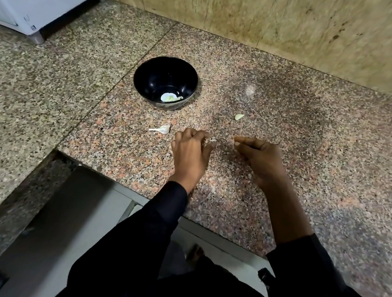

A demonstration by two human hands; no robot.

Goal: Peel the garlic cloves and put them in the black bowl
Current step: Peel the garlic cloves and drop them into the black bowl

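Garlic cloves (171,97) lie in the black bowl (149,74) on the counter (281,178); left hand (190,151) curled, right hand (259,160) pinched, contents unclear.

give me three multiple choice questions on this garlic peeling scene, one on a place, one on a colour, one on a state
1. Where is the loose peeled clove?
A. in the bowl
B. on the counter, right of the bowl
C. on the floor

2. What colour is the bowl?
A. white
B. red
C. black

3. How is the bowl?
A. upright, some garlic inside
B. upside down
C. on its side

Answers: 1 B, it lies on the granite counter. 2 C, glossy black wall. 3 A, pale pieces show at its bottom.
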